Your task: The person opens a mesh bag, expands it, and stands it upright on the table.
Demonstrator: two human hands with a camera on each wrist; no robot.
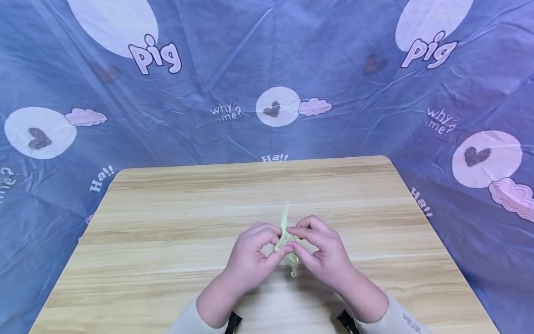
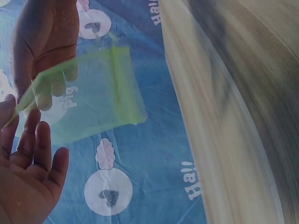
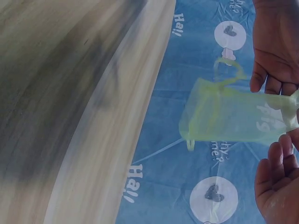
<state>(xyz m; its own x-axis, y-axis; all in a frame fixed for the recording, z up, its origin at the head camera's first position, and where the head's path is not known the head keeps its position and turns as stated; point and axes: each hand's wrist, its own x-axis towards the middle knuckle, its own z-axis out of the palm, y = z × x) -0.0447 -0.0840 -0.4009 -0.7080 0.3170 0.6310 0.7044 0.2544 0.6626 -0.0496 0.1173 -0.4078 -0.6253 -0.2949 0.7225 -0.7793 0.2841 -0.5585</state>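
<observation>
A sheer yellow-green drawstring pouch [image 1: 284, 218] is held above the table in front of me, seen nearly edge-on in the head view. My left hand [image 1: 252, 253] pinches it between thumb and fingers from the left. From the right, my right hand [image 1: 327, 253] pinches the same end, the two thumbs close together. Both wrist views show the pouch [image 2: 93, 102] spread flat and see-through, hanging away from the fingertips. A cord loop and a small tab stick out at the lower end of the pouch [image 3: 233, 116] in the right wrist view.
A light wood-grain table [image 1: 167, 222] with rounded far corners lies below the hands. Behind and beside it hangs a creased blue cloth [image 1: 200, 134] printed with white circles, hearts and lettering. Dark bands [image 1: 233, 322] show at both wrists.
</observation>
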